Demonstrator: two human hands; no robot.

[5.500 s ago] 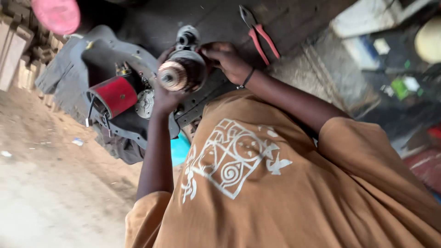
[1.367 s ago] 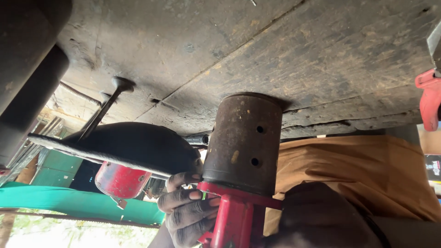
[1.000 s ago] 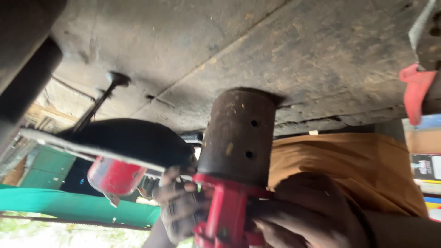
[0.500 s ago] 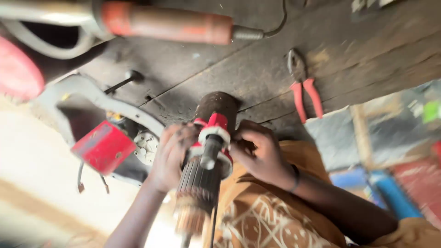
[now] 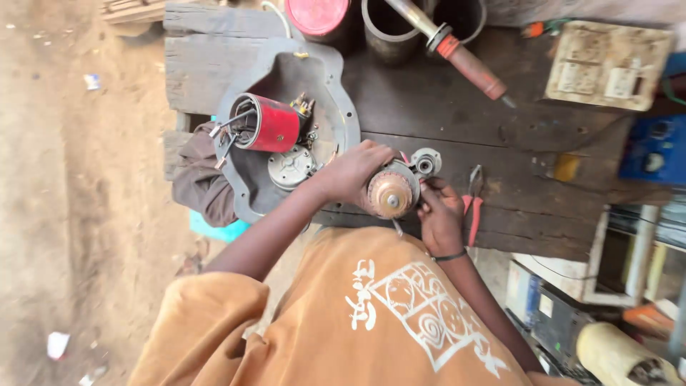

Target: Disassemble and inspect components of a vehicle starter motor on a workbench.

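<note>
– At the middle of the frame, what is being worked on?

– A motor armature, its coppery round end facing the camera, held over the near edge of the wooden workbench. The left hand is wrapped around its body, fingers closed on it. The right hand pinches at its right rim with thumb and fingertips together.

– Which step does that look like?

– I'd judge it as steadying and fiddling with the end of the armature. Anything further at that rim calls for the left hand to hold firm while the right works finely.

– What lies around it?

– A small round metal fitting sits just above it, and red-handled pliers lie just beside the right hand. Left of centre, a grey metal cover plate carries a red motor housing and a silvery end cap. At upper right lies a soldering iron.

– Anything in the way?

– The fitting and the pliers crowd the right hand, and the armature could slip off the bench edge.
</note>
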